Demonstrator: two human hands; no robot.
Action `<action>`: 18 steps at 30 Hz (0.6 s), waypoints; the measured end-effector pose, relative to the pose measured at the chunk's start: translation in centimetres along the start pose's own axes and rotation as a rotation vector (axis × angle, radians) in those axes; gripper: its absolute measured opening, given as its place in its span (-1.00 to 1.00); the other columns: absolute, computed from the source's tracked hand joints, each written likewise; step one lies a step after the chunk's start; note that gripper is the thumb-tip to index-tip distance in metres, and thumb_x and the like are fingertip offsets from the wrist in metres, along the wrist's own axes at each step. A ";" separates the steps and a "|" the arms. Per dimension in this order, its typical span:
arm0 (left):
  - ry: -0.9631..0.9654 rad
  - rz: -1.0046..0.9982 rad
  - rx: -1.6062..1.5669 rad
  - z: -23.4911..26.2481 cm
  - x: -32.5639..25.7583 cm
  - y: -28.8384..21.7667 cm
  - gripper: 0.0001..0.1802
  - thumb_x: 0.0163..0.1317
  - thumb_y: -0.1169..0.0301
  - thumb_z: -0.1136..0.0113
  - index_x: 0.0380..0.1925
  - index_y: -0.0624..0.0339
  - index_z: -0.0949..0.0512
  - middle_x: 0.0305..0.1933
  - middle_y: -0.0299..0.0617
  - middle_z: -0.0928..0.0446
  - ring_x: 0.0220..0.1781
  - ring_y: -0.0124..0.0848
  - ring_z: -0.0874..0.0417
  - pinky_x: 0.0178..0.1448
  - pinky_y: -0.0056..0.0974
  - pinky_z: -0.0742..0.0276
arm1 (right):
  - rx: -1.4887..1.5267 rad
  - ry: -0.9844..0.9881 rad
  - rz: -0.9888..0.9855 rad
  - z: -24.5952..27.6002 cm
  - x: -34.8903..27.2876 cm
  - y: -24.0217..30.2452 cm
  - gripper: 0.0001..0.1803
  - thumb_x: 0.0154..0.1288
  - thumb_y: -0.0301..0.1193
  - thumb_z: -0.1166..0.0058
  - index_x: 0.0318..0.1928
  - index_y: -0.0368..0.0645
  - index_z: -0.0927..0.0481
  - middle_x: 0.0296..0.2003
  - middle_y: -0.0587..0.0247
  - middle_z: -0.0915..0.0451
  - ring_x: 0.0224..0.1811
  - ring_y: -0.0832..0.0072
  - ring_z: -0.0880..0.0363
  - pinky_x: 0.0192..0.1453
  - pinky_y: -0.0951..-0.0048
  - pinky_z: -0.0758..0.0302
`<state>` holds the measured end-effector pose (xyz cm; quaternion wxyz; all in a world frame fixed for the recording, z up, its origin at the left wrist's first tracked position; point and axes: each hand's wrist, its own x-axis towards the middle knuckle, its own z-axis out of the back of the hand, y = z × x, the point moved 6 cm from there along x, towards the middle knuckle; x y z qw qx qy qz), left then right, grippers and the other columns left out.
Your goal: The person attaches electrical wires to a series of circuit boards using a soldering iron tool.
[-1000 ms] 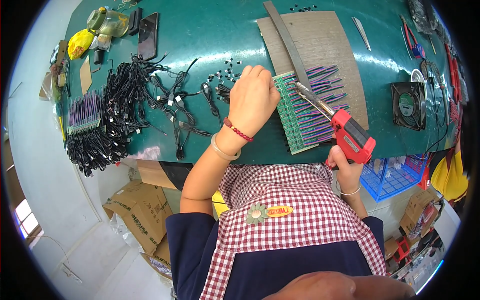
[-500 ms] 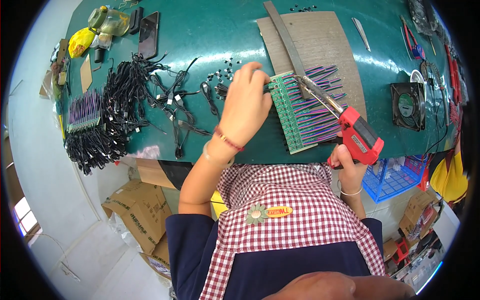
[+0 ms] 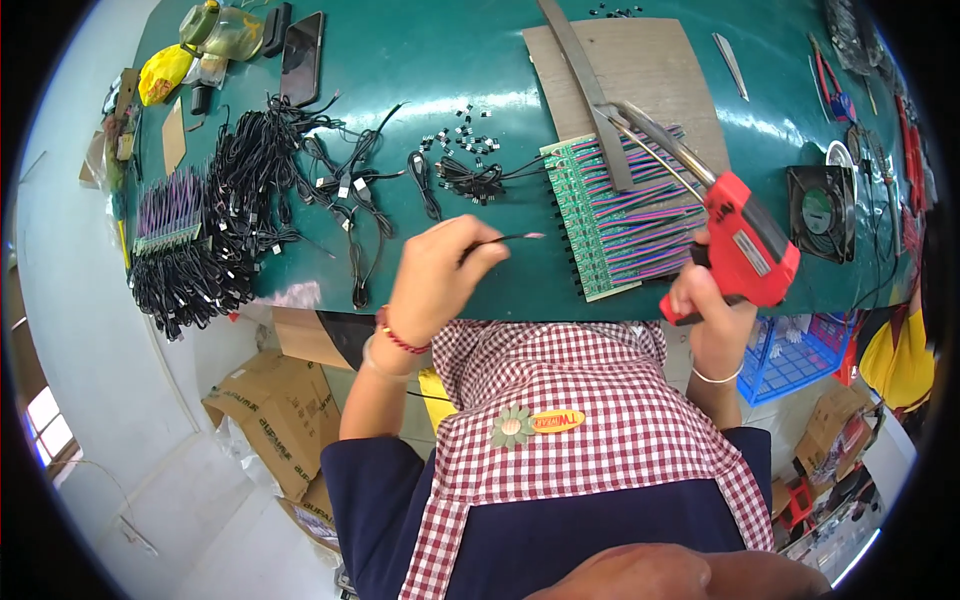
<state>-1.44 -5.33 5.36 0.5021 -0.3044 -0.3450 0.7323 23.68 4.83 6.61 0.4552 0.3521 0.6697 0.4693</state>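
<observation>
My left hand (image 3: pixel 440 275) pinches a thin black cable (image 3: pixel 515 237), its pinkish stripped end sticking out to the right above the table's near edge. In my right hand (image 3: pixel 718 315) is a red soldering gun (image 3: pixel 750 240), gripped by its handle, with the tip pointing up and left over the flat metal bar (image 3: pixel 590 85). That bar lies across a panel of green circuit boards (image 3: pixel 575 220) and its rows of pink, blue and black wires (image 3: pixel 645 235). A coiled black cable bundle (image 3: pixel 472 182) sits left of the panel, its leads reaching the upper boards.
A wooden board (image 3: pixel 675 80) lies beneath the panel on the green table (image 3: pixel 400 60). Leftward are heaped black cables (image 3: pixel 250 165), a phone (image 3: pixel 302 58) and a bottle (image 3: pixel 225 32). Small black connectors (image 3: pixel 465 135) are scattered behind my left hand. A square fan (image 3: pixel 820 212) stands at right.
My left hand has drawn back from the boards, down and left, and now shows a cable end. The soldering gun has shifted right and away from the board's upper edge.
</observation>
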 end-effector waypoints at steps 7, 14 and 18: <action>-0.051 -0.099 -0.134 -2.9 1.5 -4.3 -0.84 0.02 0.48 -0.24 -0.57 0.28 -0.44 -0.62 -0.12 -0.48 -0.64 -0.35 -0.50 -0.56 -0.35 -0.37 | -0.042 0.119 0.006 -5.3 1.9 0.0 -0.72 0.14 -0.59 -0.10 -0.09 -0.28 -0.47 -0.32 0.29 -0.55 -0.29 0.60 -0.52 -0.18 0.57 -0.47; 0.057 -0.166 -0.110 -3.6 1.1 -5.2 -0.84 0.01 0.50 -0.23 -0.57 0.29 -0.43 -0.62 -0.11 -0.48 -0.59 -0.33 -0.54 -0.52 -0.32 -0.41 | -0.175 0.160 0.106 -5.7 1.8 0.1 -0.81 0.15 -0.59 -0.09 -0.18 -0.25 -0.50 -0.30 0.34 -0.53 -0.26 0.66 -0.48 -0.19 0.61 -0.42; 0.089 -0.120 -0.312 -4.2 1.2 -5.2 -0.85 0.02 0.49 -0.23 -0.45 0.29 -0.46 -0.55 -0.09 -0.50 -0.53 -0.36 -0.57 -0.47 -0.34 -0.44 | -0.151 0.188 0.063 -5.9 1.7 0.0 -0.83 0.16 -0.59 -0.07 -0.19 -0.23 -0.51 -0.32 0.34 -0.53 -0.26 0.64 -0.48 -0.18 0.59 -0.42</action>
